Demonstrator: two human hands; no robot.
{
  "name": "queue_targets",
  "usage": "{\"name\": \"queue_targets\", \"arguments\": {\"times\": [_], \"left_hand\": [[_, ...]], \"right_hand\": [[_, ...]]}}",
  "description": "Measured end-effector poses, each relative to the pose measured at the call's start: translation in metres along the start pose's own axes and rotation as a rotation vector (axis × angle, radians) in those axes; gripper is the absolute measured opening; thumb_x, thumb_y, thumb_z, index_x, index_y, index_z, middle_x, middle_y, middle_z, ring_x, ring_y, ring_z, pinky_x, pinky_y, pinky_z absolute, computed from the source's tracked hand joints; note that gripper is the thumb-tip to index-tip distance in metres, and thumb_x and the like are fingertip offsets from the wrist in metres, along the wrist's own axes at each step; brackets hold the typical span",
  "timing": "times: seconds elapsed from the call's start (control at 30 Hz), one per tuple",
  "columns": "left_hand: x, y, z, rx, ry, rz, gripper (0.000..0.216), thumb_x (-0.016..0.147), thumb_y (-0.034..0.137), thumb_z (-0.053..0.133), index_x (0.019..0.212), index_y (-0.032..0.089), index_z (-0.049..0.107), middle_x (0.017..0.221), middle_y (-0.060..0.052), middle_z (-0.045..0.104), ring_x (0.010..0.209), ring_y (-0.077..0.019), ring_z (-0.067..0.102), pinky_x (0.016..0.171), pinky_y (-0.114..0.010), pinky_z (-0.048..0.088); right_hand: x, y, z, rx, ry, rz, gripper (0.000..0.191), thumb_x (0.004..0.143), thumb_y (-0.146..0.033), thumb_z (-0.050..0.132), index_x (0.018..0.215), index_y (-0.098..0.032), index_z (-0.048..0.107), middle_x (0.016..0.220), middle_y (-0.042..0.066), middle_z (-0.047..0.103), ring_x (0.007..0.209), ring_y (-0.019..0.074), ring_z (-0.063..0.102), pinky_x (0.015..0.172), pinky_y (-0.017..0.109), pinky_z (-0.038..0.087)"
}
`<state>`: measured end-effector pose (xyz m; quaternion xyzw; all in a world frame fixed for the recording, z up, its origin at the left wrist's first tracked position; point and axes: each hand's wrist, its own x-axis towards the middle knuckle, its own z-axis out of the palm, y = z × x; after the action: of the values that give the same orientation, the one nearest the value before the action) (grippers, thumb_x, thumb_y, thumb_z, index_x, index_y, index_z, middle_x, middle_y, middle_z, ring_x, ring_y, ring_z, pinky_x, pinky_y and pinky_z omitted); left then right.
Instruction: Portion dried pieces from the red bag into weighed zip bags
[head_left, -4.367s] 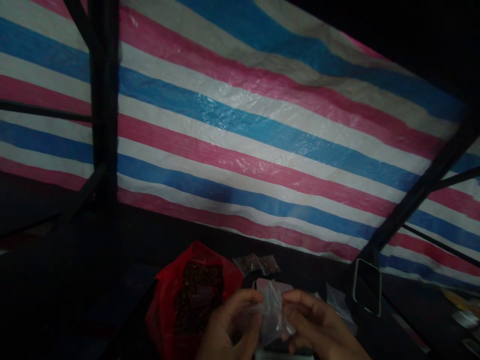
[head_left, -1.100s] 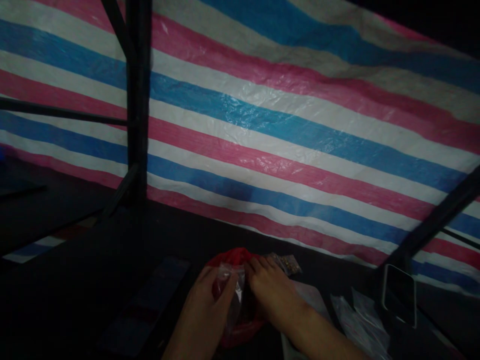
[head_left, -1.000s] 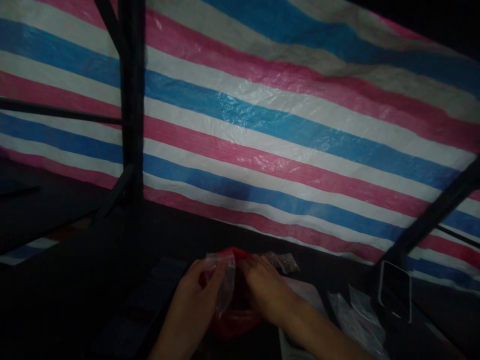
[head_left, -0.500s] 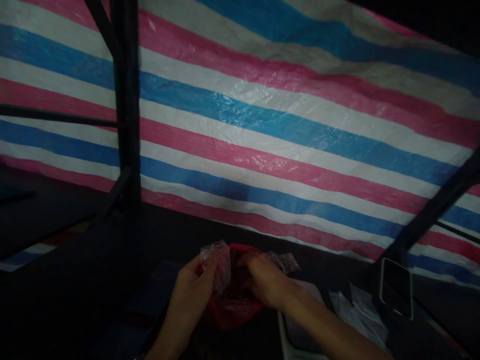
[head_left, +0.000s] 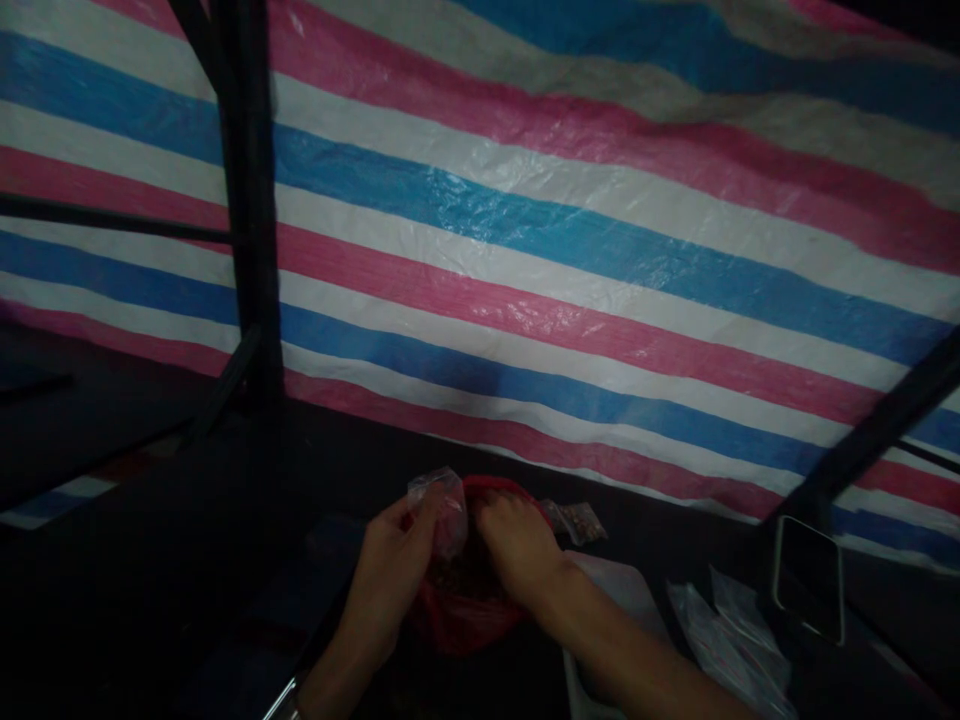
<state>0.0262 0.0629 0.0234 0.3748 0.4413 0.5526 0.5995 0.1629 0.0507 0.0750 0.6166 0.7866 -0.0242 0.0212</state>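
Note:
A small clear plastic bag [head_left: 448, 520] is pinched in my left hand [head_left: 401, 552], above the left rim of a red plastic bag [head_left: 469, 628]. The red bag stands with its mouth wide, and dark, grainy contents [head_left: 469, 580] show inside it. My right hand [head_left: 517, 548] reaches down into the red bag from the right, fingers curled together. The fingertips are hidden among the contents, so what they grip cannot be made out.
Small filled clear packets [head_left: 581, 522] lie right of the red bag. Under my right forearm is a pale-rimmed tray [head_left: 619, 580]. Flat clear bags [head_left: 731, 625] and a phone [head_left: 808, 580] lie farther right on the dark table [head_left: 337, 440]. Behind hangs a striped sheet [head_left: 525, 230] with dark frame posts [head_left: 251, 220].
My right hand has gone deeper into the red bag and its fingers have curled downward. The left hand still holds the clear bag. The view has shifted slightly.

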Motion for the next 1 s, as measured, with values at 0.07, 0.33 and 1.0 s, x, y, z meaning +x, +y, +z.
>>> {"name": "queue_targets", "arguments": {"times": [0.07, 0.33, 1.0], "left_hand": [[0.0, 0.0, 0.001, -0.077, -0.002, -0.038, 0.06, 0.059, 0.067, 0.086, 0.087, 0.015, 0.077, 0.069, -0.005, 0.079, 0.068, -0.0241, 0.075, 0.06, -0.03, 0.056], [-0.009, 0.013, -0.004, -0.21, 0.083, -0.112, 0.032, 0.072, 0.045, 0.085, 0.084, 0.017, 0.074, 0.073, -0.004, 0.08, 0.072, -0.0227, 0.078, 0.056, -0.026, 0.056], [-0.005, 0.003, -0.021, 0.38, 0.052, 0.387, 0.041, 0.082, 0.055, 0.07, 0.106, 0.023, 0.077, 0.113, -0.009, 0.076, 0.114, -0.0343, 0.065, 0.107, -0.051, 0.044]], "right_hand": [[-0.001, 0.006, 0.001, 0.06, 0.002, -0.004, 0.043, 0.092, 0.002, 0.051, 0.124, -0.012, 0.076, 0.13, 0.017, 0.077, 0.122, 0.0274, 0.073, 0.097, 0.032, 0.053], [-0.007, 0.02, 0.009, 0.23, 0.051, 0.02, 0.042, 0.084, 0.001, 0.058, 0.118, -0.014, 0.079, 0.127, 0.017, 0.077, 0.12, 0.0282, 0.072, 0.098, 0.032, 0.05], [-0.012, 0.036, 0.029, 1.101, 0.169, 0.015, 0.03, 0.078, -0.012, 0.072, 0.108, -0.015, 0.074, 0.109, 0.01, 0.083, 0.104, 0.0244, 0.078, 0.092, 0.034, 0.059]]}}
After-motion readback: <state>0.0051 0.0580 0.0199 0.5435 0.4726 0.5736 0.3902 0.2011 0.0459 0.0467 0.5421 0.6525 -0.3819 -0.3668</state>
